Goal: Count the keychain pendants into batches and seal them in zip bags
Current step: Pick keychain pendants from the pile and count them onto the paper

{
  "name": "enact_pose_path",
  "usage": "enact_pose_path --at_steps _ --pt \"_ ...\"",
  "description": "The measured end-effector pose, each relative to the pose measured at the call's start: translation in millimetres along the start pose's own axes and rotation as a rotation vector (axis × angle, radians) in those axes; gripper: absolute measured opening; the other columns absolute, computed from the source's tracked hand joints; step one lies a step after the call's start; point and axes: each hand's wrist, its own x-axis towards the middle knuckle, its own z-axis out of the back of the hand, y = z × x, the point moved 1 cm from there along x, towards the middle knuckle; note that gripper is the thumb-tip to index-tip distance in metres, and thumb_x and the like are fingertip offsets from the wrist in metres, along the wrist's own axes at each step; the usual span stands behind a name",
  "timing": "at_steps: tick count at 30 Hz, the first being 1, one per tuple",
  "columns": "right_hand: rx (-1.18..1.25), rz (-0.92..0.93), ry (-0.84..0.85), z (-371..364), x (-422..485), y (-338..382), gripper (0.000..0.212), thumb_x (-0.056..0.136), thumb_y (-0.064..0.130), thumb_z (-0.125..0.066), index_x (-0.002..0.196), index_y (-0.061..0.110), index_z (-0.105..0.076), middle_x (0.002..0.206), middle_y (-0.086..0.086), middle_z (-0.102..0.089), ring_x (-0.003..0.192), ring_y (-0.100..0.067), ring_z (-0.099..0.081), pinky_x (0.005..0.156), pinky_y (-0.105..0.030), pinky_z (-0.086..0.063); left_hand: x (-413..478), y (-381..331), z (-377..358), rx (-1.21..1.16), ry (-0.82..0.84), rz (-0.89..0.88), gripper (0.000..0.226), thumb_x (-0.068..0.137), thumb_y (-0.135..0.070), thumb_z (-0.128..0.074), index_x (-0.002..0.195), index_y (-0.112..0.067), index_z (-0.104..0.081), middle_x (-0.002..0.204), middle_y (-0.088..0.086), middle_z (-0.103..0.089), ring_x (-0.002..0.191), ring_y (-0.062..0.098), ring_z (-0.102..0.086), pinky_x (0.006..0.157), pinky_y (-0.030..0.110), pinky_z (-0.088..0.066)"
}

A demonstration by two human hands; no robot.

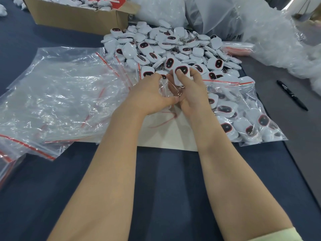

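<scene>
A heap of white keychain pendants with dark red-rimmed faces lies at the far middle of the table. My right hand grips one white pendant upright, its metal ring hanging below. My left hand curls its fingers around a small clear zip bag right beside that pendant. A filled zip bag of pendants lies to the right of my hands. A spread of empty zip bags with red seal strips lies to the left.
A cardboard box with more pendants stands at the back left. Crumpled clear plastic piles up at the back right. A black marker lies on the right. A white sheet with red writing lies under my wrists.
</scene>
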Motion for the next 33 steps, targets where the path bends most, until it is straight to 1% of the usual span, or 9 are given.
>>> enact_pose_path --at_steps 4,6,10,16,23,25,28,30,33 --pt "-0.078 0.012 0.033 1.4 -0.7 -0.4 0.005 0.092 0.001 -0.059 0.093 0.006 -0.060 0.083 -0.007 -0.066 0.076 -0.014 -0.067 0.066 -0.022 -0.055 0.3 -0.5 -0.3 0.024 0.006 0.004 0.069 0.078 -0.049 -0.069 0.132 -0.015 -0.044 0.133 0.003 -0.050 0.120 0.021 -0.048 0.082 0.026 -0.033" --pt "-0.136 0.040 0.035 1.5 -0.8 -1.0 0.008 0.091 0.000 -0.060 0.087 0.006 -0.061 0.080 -0.006 -0.066 0.073 -0.012 -0.067 0.067 -0.021 -0.055 0.4 -0.3 -0.7 0.021 0.010 0.004 0.069 0.078 -0.048 -0.070 0.133 -0.016 -0.044 0.134 0.002 -0.050 0.120 0.021 -0.048 0.083 0.026 -0.033" --pt "-0.204 0.066 0.074 1.4 -1.9 -3.1 0.006 0.089 0.001 -0.062 0.087 0.006 -0.060 0.083 -0.010 -0.065 0.075 -0.022 -0.064 0.081 -0.037 -0.054 -0.1 -1.4 -0.4 0.007 0.016 -0.010 0.066 0.077 -0.047 -0.071 0.131 -0.017 -0.047 0.128 0.001 -0.053 0.117 0.021 -0.050 0.087 0.028 -0.039" --pt "-0.150 0.019 0.042 0.0 -1.0 -3.5 0.003 0.093 0.003 -0.057 0.092 0.003 -0.060 0.089 -0.014 -0.063 0.084 -0.025 -0.063 0.096 -0.047 -0.049 0.8 -1.4 -1.5 0.005 0.022 -0.027 0.061 0.077 -0.044 -0.072 0.126 -0.016 -0.050 0.124 0.002 -0.055 0.114 0.021 -0.053 0.095 0.034 -0.043" --pt "-0.126 0.014 0.032 -1.6 -1.2 -3.5 0.017 0.099 0.007 -0.047 0.088 0.004 -0.060 0.086 -0.014 -0.064 0.078 -0.021 -0.064 0.082 -0.039 -0.054 2.2 -1.1 -2.2 0.007 0.031 -0.027 0.062 0.076 -0.045 -0.072 0.127 -0.018 -0.050 0.124 0.001 -0.055 0.115 0.021 -0.052 0.097 0.037 -0.043" --pt "-0.114 0.012 0.028 -1.7 -1.4 -3.1 0.018 0.099 0.007 -0.047 0.088 0.005 -0.060 0.087 -0.015 -0.064 0.080 -0.022 -0.064 0.088 -0.043 -0.053 2.2 -1.3 -2.6 0.006 0.031 -0.026 0.061 0.076 -0.045 -0.072 0.127 -0.018 -0.051 0.124 0.001 -0.055 0.115 0.020 -0.052 0.097 0.038 -0.043" --pt "-0.085 -0.030 0.008 -0.3 -0.8 -1.1 0.018 0.100 0.004 -0.044 0.105 -0.003 -0.060 0.100 -0.021 -0.062 0.093 -0.030 -0.062 0.102 -0.051 -0.046 2.5 -0.8 -3.5 0.016 0.021 -0.020 0.063 0.077 -0.045 -0.071 0.128 -0.017 -0.049 0.126 0.001 -0.053 0.117 0.021 -0.051 0.095 0.034 -0.042" --pt "-0.130 -0.058 0.013 0.1 -1.7 -1.5 0.026 0.097 -0.005 -0.041 0.119 -0.009 -0.055 0.100 -0.022 -0.062 0.094 -0.031 -0.060 0.096 -0.048 -0.047 2.6 -0.7 -4.1 0.004 0.013 -0.014 0.064 0.076 -0.044 -0.072 0.130 -0.018 -0.047 0.128 0.001 -0.053 0.118 0.020 -0.050 0.094 0.032 -0.041" --pt "-0.245 -0.022 0.037 -2.2 -5.2 -1.8 0.031 0.094 -0.011 -0.042 0.123 -0.011 -0.053 0.096 -0.018 -0.063 0.089 -0.028 -0.061 0.090 -0.045 -0.050 0.9 -1.8 -3.7 -0.018 -0.003 -0.023 0.062 0.077 -0.041 -0.073 0.129 -0.020 -0.048 0.128 0.000 -0.054 0.117 0.019 -0.050 0.086 0.025 -0.036"
